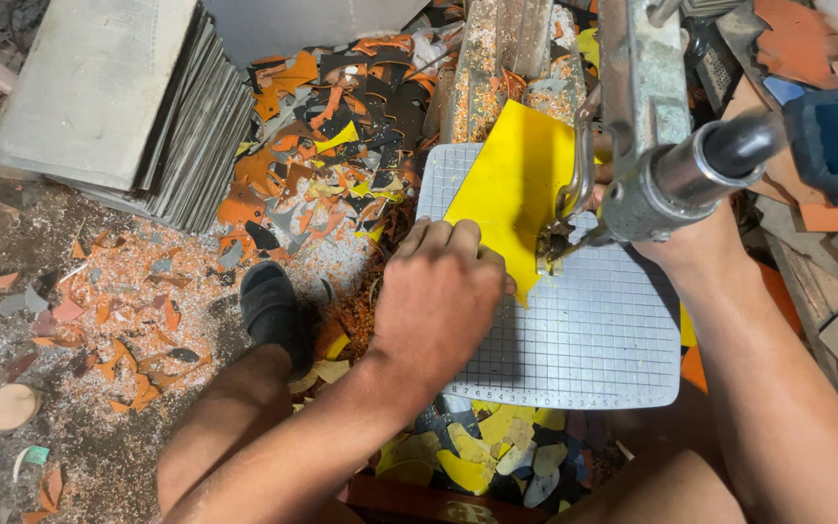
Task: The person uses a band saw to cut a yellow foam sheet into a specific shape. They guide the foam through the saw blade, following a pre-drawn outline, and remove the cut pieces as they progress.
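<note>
Both hands [438,291] press the yellow sheet [511,184] flat, its edge at the saw blade [547,247].

Even, soft daylight, fairly bright, no hard shadows. Mild glare on the metal machine arm [676,170] at upper right, which is close and blurred. Wide-angle bending at edges.

Both forearms and the knees are bare, with a black shoe [269,309] on one foot.

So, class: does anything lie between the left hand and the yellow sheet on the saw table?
Nothing visible: the left hand rests directly on the yellow sheet, pressing it to the saw table.
</note>
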